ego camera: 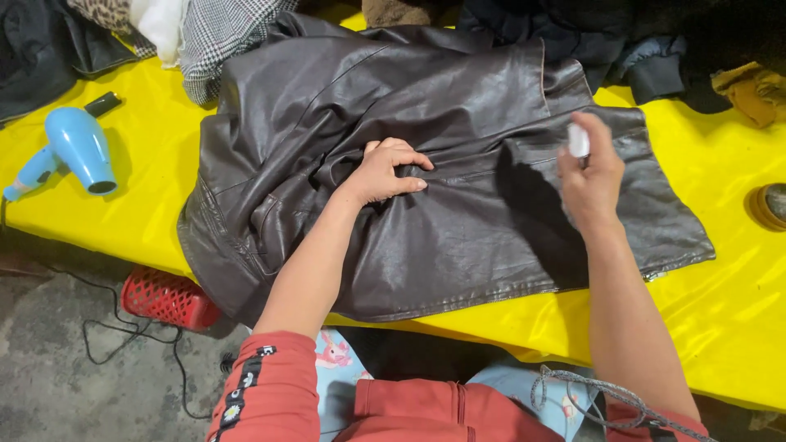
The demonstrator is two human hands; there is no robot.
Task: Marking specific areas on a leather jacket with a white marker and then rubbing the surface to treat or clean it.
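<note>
A dark brown leather jacket point(458, 188) lies spread flat across the yellow-covered counter point(720, 303), its hem toward the person and one side hanging over the near edge. The left hand point(386, 170) rests near the jacket's middle, its fingers point(409, 160) curled and bunching a fold of the leather beneath them. The right hand point(591, 176) hovers above the jacket's right panel, its fingers closed around a small white bottle point(578, 141), of which only the top shows above the knuckles; the hand casts a dark shadow on the leather just to its left.

On the counter to the left of the jacket lies a light blue hair dryer point(75, 150), with a small black rectangular object point(102, 104) just behind it. Along the far edge are heaped garments: a black-and-white checked one point(217, 37), a leopard-patterned one point(102, 12) and dark jackets point(589, 37), with a mustard-coloured cloth point(752, 92) at the far right. A round brown tin point(768, 206) sits at the right edge. Below the counter on the left stands a red perforated plastic basket point(168, 296) on the grey floor, near a black cable point(131, 336).
</note>
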